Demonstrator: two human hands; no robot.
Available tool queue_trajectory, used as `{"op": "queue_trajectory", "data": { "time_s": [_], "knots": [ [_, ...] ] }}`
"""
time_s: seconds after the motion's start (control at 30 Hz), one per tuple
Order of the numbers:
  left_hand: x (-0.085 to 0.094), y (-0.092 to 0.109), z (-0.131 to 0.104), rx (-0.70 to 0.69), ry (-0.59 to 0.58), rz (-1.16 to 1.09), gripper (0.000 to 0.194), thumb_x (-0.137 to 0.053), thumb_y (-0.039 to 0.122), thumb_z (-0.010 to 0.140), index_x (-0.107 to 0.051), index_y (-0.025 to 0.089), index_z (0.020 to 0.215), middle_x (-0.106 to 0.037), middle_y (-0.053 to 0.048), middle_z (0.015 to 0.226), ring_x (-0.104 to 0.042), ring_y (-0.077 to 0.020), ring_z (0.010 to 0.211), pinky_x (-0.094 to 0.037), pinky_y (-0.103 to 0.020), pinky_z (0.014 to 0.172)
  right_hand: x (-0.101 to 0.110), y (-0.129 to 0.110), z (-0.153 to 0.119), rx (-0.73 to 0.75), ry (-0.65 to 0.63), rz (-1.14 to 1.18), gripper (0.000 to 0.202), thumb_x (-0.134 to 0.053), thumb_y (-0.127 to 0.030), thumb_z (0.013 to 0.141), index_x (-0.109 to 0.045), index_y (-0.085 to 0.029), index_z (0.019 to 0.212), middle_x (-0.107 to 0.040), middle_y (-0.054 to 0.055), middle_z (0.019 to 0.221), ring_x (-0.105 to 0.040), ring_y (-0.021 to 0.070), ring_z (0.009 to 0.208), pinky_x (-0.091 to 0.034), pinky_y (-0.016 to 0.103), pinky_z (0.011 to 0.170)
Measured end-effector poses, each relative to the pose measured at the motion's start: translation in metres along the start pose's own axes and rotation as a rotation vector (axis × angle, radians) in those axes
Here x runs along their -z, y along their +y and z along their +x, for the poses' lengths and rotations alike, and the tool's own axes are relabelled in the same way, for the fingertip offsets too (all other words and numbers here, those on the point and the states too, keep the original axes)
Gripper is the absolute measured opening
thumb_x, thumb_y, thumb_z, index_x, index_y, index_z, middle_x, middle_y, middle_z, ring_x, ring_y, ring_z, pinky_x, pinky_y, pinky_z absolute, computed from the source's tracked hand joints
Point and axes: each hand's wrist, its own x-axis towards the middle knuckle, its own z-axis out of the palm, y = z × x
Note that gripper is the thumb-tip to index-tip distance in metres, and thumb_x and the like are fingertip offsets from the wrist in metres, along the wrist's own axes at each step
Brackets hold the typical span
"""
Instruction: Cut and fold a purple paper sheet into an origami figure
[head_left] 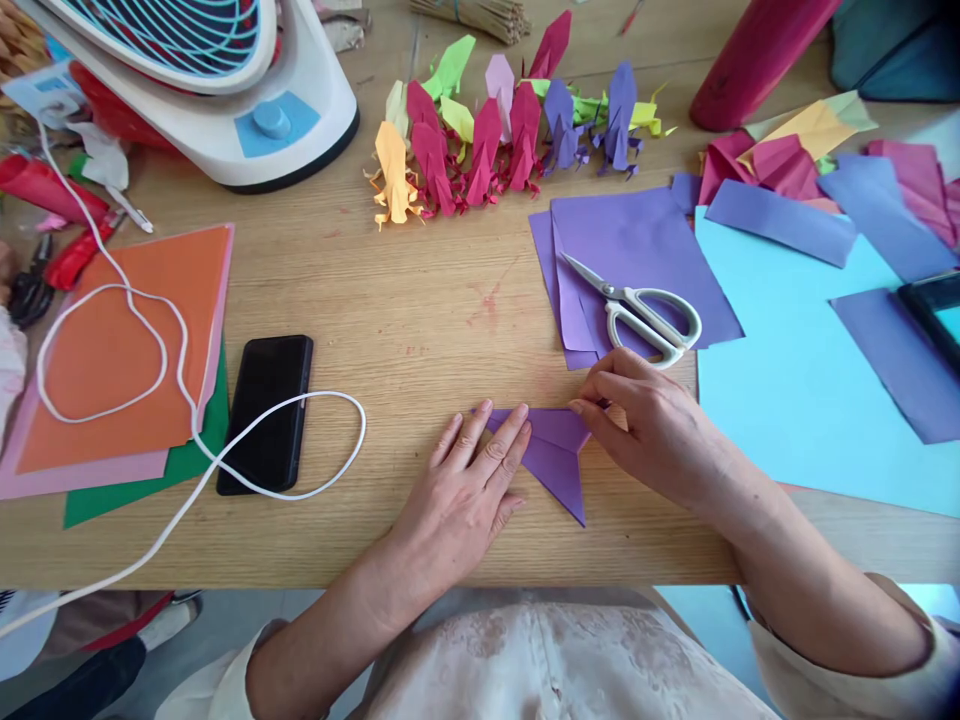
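A folded piece of purple paper [556, 465] lies on the wooden table near its front edge, one pointed flap toward the person. My left hand [472, 490] rests flat over the paper's left part, fingers stretched out. At the paper's upper right corner, my right hand [645, 420] pinches the edge between thumb and index finger. Just above my right hand, scissors [652, 318] with pale handles lie on flat purple sheets [637, 240], their blades pointing up and left.
Colourful folded paper figures [484, 140] stand at the back. A white fan [300, 100], orange paper [135, 340], a black phone [266, 415] and a white cable [360, 430] are left. Light-blue paper [787, 390] and a red cylinder [757, 60] are right.
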Motion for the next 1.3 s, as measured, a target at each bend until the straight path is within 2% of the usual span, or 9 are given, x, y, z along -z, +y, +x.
{"op": "queue_trajectory", "data": {
  "time_s": [0.2, 0.53, 0.77, 0.9, 1.1, 1.2, 1.3],
  "knots": [
    [-0.001, -0.001, -0.001, -0.001, 0.004, 0.020, 0.058, -0.044, 0.044, 0.100, -0.038, 0.020, 0.153, -0.029, -0.004, 0.164, -0.029, -0.0336, 0.149, -0.031, -0.053, 0.119, 0.013, 0.004, -0.003, -0.025, -0.052, 0.035, 0.016, -0.057, -0.028, 0.094, -0.064, -0.020, 0.082, -0.062, 0.007, 0.098, -0.059, 0.0151, 0.071, -0.048, 0.031, 0.065],
    [0.002, 0.002, -0.001, 0.029, -0.026, 0.019, 0.061, -0.046, 0.047, 0.099, -0.033, 0.026, 0.155, -0.027, -0.001, 0.164, -0.027, -0.0332, 0.150, -0.030, -0.058, 0.117, 0.009, 0.002, -0.002, -0.078, -0.059, -0.101, 0.019, -0.065, -0.022, 0.089, -0.060, -0.018, 0.072, -0.059, 0.006, 0.088, -0.058, 0.0172, 0.071, -0.047, 0.034, 0.068],
    [0.001, 0.002, -0.003, 0.038, -0.036, -0.010, 0.059, -0.039, 0.046, 0.102, -0.028, 0.026, 0.156, -0.026, 0.000, 0.165, -0.023, -0.0293, 0.152, -0.020, -0.059, 0.120, 0.007, 0.003, -0.002, -0.076, -0.051, -0.152, 0.021, -0.063, -0.025, 0.091, -0.062, -0.017, 0.072, -0.060, 0.007, 0.087, -0.059, 0.0186, 0.071, -0.047, 0.035, 0.069],
    [0.001, 0.003, -0.002, 0.023, -0.016, -0.021, 0.060, -0.042, 0.043, 0.102, -0.029, 0.020, 0.156, -0.027, -0.002, 0.164, -0.021, -0.0270, 0.152, -0.013, -0.054, 0.124, 0.009, 0.007, -0.003, -0.074, -0.055, -0.215, 0.020, -0.061, -0.025, 0.092, -0.065, -0.016, 0.075, -0.061, 0.008, 0.088, -0.059, 0.0192, 0.072, -0.046, 0.036, 0.072],
    [-0.002, 0.000, 0.000, -0.078, -0.003, -0.029, 0.060, -0.037, 0.040, 0.103, -0.032, 0.008, 0.154, -0.026, -0.010, 0.164, -0.021, -0.0259, 0.153, -0.018, -0.044, 0.123, 0.009, 0.012, -0.003, -0.059, -0.053, -0.292, 0.018, -0.063, -0.025, 0.090, -0.067, -0.016, 0.075, -0.061, 0.007, 0.087, -0.058, 0.0185, 0.071, -0.044, 0.036, 0.074],
    [-0.002, -0.001, 0.000, -0.088, -0.015, -0.036, 0.064, -0.040, 0.045, 0.102, -0.030, 0.010, 0.155, -0.024, -0.011, 0.165, -0.021, -0.0282, 0.153, -0.018, -0.048, 0.123, 0.010, 0.013, -0.002, -0.045, -0.059, -0.300, 0.019, -0.061, -0.025, 0.091, -0.068, -0.015, 0.075, -0.061, 0.007, 0.086, -0.057, 0.0175, 0.070, -0.043, 0.034, 0.072],
    [-0.002, -0.001, 0.000, -0.075, -0.028, -0.038, 0.064, -0.042, 0.046, 0.101, -0.028, 0.017, 0.156, -0.023, -0.009, 0.165, -0.022, -0.0285, 0.152, -0.017, -0.053, 0.122, 0.010, 0.014, -0.002, -0.028, -0.062, -0.313, 0.022, -0.059, -0.026, 0.091, -0.067, -0.015, 0.074, -0.061, 0.007, 0.086, -0.057, 0.0174, 0.069, -0.042, 0.035, 0.072]
  ]
}}
